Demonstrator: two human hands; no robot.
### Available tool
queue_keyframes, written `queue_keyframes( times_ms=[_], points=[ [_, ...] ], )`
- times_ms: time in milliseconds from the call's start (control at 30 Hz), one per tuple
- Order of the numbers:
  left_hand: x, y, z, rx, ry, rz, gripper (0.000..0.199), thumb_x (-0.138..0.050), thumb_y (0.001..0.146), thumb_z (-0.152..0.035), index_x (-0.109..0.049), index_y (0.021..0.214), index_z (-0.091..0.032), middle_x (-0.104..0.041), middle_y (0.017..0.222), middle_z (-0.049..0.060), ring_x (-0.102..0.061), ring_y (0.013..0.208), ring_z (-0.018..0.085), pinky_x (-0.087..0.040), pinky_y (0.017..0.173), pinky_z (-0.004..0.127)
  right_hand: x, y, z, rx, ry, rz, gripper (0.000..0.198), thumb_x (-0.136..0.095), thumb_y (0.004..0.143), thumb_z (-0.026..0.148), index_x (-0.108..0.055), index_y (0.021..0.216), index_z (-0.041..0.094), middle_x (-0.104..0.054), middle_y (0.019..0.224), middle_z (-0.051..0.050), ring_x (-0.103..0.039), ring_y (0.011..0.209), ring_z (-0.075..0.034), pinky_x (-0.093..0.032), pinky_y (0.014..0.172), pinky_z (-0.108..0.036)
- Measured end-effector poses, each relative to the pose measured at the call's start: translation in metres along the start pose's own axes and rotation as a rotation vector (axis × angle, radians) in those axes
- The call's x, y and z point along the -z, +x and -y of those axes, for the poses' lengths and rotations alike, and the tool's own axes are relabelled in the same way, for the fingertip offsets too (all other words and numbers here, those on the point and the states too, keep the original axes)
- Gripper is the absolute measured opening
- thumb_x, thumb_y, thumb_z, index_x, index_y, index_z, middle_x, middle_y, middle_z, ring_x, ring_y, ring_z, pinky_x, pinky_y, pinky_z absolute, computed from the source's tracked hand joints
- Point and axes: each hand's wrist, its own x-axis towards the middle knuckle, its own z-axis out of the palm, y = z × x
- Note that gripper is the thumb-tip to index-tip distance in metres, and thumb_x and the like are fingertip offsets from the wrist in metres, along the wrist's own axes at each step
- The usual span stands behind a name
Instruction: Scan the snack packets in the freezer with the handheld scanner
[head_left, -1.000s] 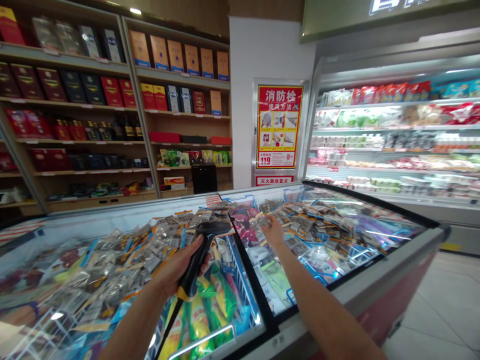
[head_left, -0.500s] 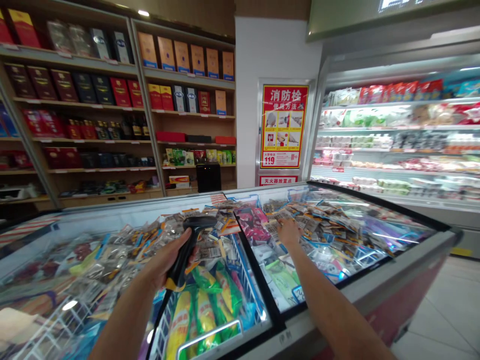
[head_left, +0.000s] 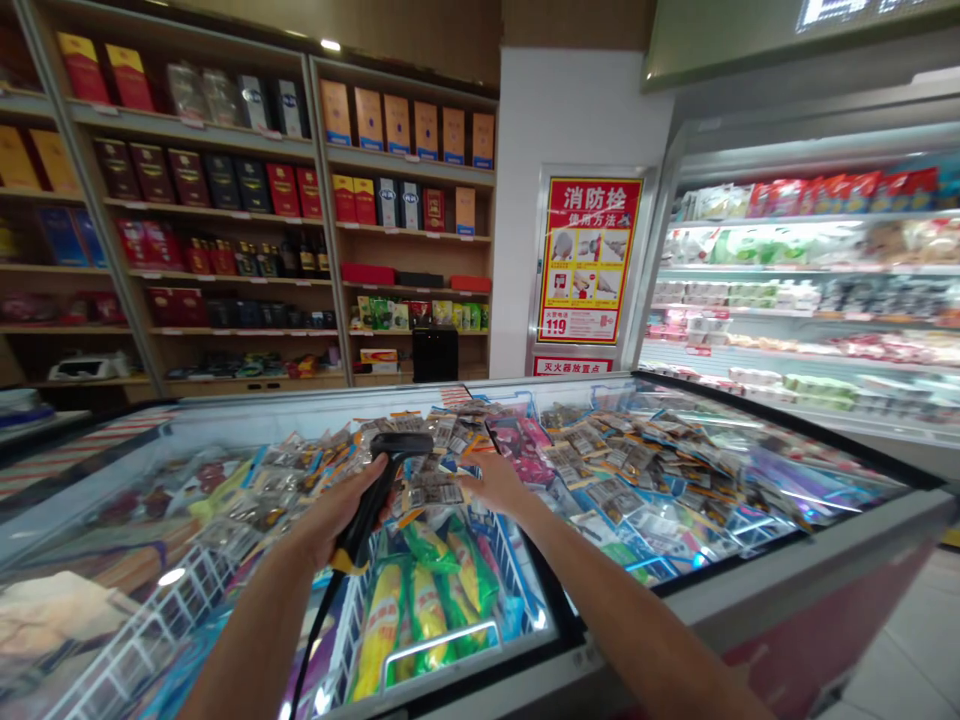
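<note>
Over one freezer (head_left: 810,560), gripped one black scanner (head_left: 375,490) with left hand (head_left: 336,522) and had right hand (head_left: 496,482) at one grey packet (head_left: 435,492) just below scanner's head, couldn't tell if pinched.

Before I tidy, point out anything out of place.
Small grey and orange plastic packets lie heaped loosely, apparently atop the glass-lidded grey freezer: untidy against orange rectangular boxes lined up on brown wooden shelves.

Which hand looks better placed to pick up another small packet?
Likely the right hand: it is right at the small packets, while the left hand grips a black scanner.
</note>
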Motion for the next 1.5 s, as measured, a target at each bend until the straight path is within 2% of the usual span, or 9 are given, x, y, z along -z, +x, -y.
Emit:
queue_keyframes(
  times_ms=[100, 200, 367, 467, 567, 767, 933, 1133, 1500],
  points=[
    [0.007, -0.006, 0.001, 0.003, -0.012, -0.036, 0.034, -0.057, 0.069, -0.048, -0.058, 0.071, -0.014, -0.059, 0.053, 0.002, -0.05, 0.04, 0.007, -0.04, 0.038, 0.016, -0.009, 0.005, 0.017, 0.089, -0.037, 0.065, 0.05, -0.055, 0.071, 0.045, -0.053, 0.114, 0.021, -0.055, 0.119, -0.007, -0.046, 0.112, -0.023, -0.034, 0.093, -0.033],
    [0.01, -0.01, 0.002, -0.004, -0.023, -0.061, 0.035, -0.055, 0.071, -0.048, -0.058, 0.069, -0.013, -0.06, 0.054, 0.003, -0.051, 0.04, 0.008, -0.041, 0.038, 0.016, -0.014, 0.009, 0.027, 0.109, -0.068, 0.129, 0.052, -0.05, 0.073, 0.046, -0.048, 0.119, 0.021, -0.053, 0.121, -0.008, -0.048, 0.11, -0.024, -0.038, 0.089, -0.034],
    [0.009, -0.009, 0.006, 0.011, -0.046, -0.049, 0.033, -0.056, 0.071, -0.047, -0.057, 0.067, -0.014, -0.059, 0.052, 0.002, -0.05, 0.039, 0.008, -0.04, 0.036, 0.016, -0.011, 0.013, 0.021, 0.06, -0.191, 0.224, 0.05, -0.059, 0.064, 0.047, -0.058, 0.106, 0.018, -0.061, 0.104, -0.011, -0.056, 0.097, -0.027, -0.043, 0.077, -0.033],
    [0.008, -0.008, 0.008, 0.018, -0.018, -0.057, 0.033, -0.057, 0.069, -0.047, -0.056, 0.064, -0.014, -0.058, 0.05, 0.002, -0.049, 0.038, 0.008, -0.039, 0.035, 0.017, -0.004, 0.01, 0.002, 0.049, -0.156, 0.178, 0.05, -0.069, 0.051, 0.046, -0.064, 0.091, 0.017, -0.064, 0.093, -0.009, -0.058, 0.088, -0.027, -0.043, 0.07, -0.031],
    [0.008, -0.008, 0.009, 0.019, -0.002, -0.048, 0.033, -0.057, 0.069, -0.046, -0.055, 0.063, -0.014, -0.057, 0.049, 0.001, -0.048, 0.037, 0.008, -0.039, 0.035, 0.018, 0.007, 0.003, -0.026, -0.085, 0.004, 0.073, 0.042, -0.073, 0.046, 0.038, -0.065, 0.083, 0.018, -0.065, 0.077, -0.004, -0.06, 0.074, -0.022, -0.042, 0.063, -0.027],
    [-0.003, -0.001, 0.009, 0.037, 0.019, 0.052, 0.037, -0.056, 0.069, -0.049, -0.055, 0.06, -0.013, -0.057, 0.051, 0.002, -0.048, 0.04, 0.008, -0.039, 0.038, 0.018, 0.025, -0.012, -0.081, -0.382, 0.31, -0.288, 0.02, -0.059, 0.059, 0.027, -0.061, 0.076, 0.017, -0.063, 0.07, -0.003, -0.059, 0.068, -0.02, -0.042, 0.06, -0.027],
    [-0.04, 0.007, -0.001, -0.004, 0.04, 0.168, 0.04, -0.055, 0.068, -0.052, -0.056, 0.061, -0.013, -0.058, 0.051, 0.003, -0.049, 0.041, 0.008, -0.039, 0.039, 0.018, 0.029, -0.018, -0.102, -0.465, 0.677, -0.499, 0.031, -0.051, 0.062, 0.031, -0.058, 0.089, 0.016, -0.065, 0.076, -0.003, -0.06, 0.073, -0.02, -0.045, 0.063, -0.028],
    [-0.075, 0.02, 0.0, 0.035, -0.033, 0.261, 0.037, -0.055, 0.07, -0.051, -0.055, 0.069, -0.013, -0.058, 0.053, 0.002, -0.05, 0.04, 0.008, -0.039, 0.039, 0.018, 0.032, -0.019, -0.104, -0.411, 0.669, -0.56, 0.032, -0.049, 0.064, 0.031, -0.061, 0.09, 0.016, -0.066, 0.081, -0.002, -0.059, 0.081, -0.02, -0.045, 0.071, -0.029],
    [-0.069, 0.03, 0.01, 0.067, -0.11, 0.315, 0.035, -0.057, 0.07, -0.047, -0.055, 0.076, -0.013, -0.056, 0.052, 0.001, -0.05, 0.041, 0.009, -0.038, 0.039, 0.02, 0.025, -0.012, -0.11, -0.361, 0.702, -0.551, 0.024, -0.048, 0.063, 0.03, -0.059, 0.081, 0.017, -0.062, 0.069, 0.001, -0.056, 0.065, -0.016, -0.044, 0.06, -0.025]
  ],
)
